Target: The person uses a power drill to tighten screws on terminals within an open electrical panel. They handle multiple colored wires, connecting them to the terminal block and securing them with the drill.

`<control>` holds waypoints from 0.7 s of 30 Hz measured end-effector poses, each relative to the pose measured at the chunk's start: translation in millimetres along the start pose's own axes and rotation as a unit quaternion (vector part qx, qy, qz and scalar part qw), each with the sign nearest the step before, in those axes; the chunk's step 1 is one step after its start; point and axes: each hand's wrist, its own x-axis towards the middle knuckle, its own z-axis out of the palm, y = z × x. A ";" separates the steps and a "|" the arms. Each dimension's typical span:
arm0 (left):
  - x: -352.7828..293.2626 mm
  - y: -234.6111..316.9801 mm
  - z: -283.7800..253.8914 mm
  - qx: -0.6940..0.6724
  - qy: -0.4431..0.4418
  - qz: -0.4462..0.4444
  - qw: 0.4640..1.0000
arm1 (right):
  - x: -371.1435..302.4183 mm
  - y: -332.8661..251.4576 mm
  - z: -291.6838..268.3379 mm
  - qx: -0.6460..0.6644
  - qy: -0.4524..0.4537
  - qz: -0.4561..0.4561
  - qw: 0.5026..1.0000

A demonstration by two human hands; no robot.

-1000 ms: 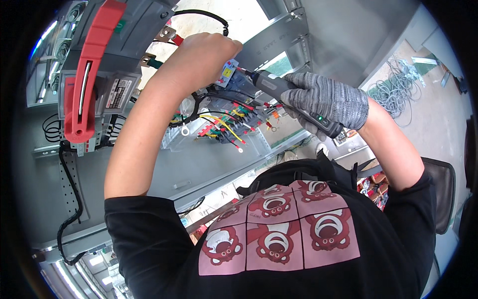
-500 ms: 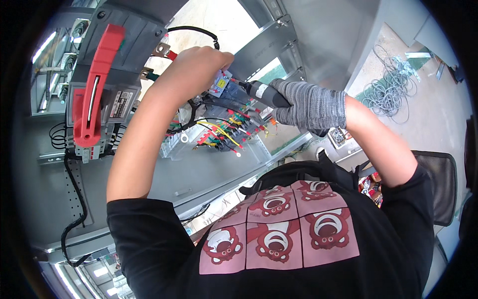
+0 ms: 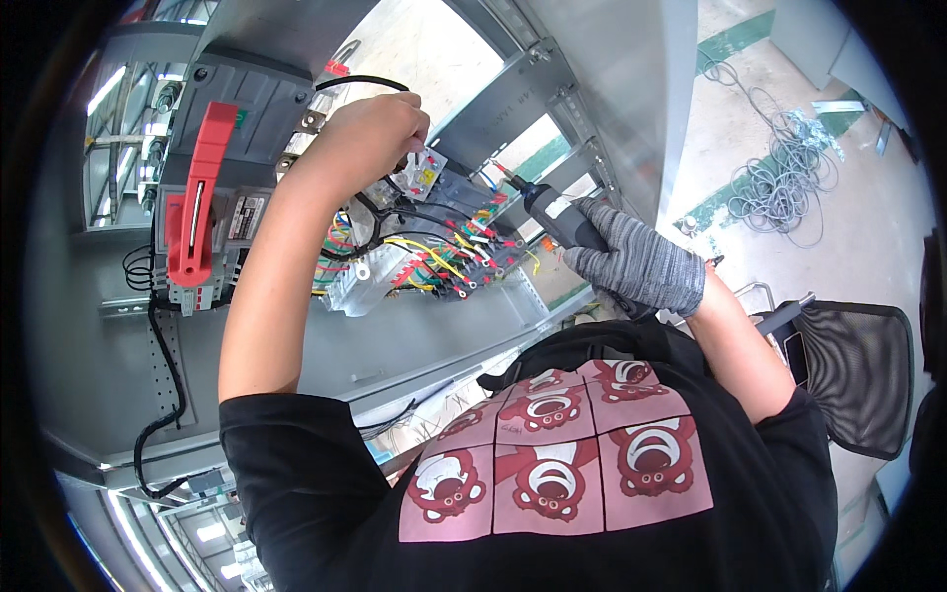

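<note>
In my right hand (image 3: 651, 259), which wears a grey knit glove, is a dark handheld power screwdriver (image 3: 558, 209). Its thin, red-sleeved bit points up and left, apart from the electrical devices. My bare left hand (image 3: 377, 138) reaches over a clear-covered device (image 3: 426, 174) with a yellow label. Those fingers are curled together; what they grip, if anything, is hidden. Below it hangs a bundle of loose yellow, black, green and red wires (image 3: 434, 259) with ring lugs on their ends. A black cable (image 3: 367, 81) arches just above the left hand.
A large breaker switch with a red lever (image 3: 203, 187) stands left of my left forearm. Around everything is the grey metal cabinet (image 3: 326, 340). On the floor at right lies a tangle of grey wire (image 3: 789, 183), with a black mesh chair (image 3: 860, 370) nearer me.
My right hand has drawn the screwdriver back, right and down, away from the labelled device. My left hand has shifted slightly left, still curled. The view has shifted a little.
</note>
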 end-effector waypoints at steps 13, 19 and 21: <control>2.5 8.2 1.0 0.020 -0.030 -0.014 0.999 | -16.7 3.8 -0.9 0.151 -0.103 0.127 0.975; 3.3 11.3 -2.1 0.022 -0.031 -0.012 0.999 | -19.6 14.7 9.1 0.175 -0.070 0.105 0.976; 2.4 9.1 1.1 0.007 -0.026 -0.014 1.000 | -21.0 14.4 10.8 0.208 -0.082 0.118 0.968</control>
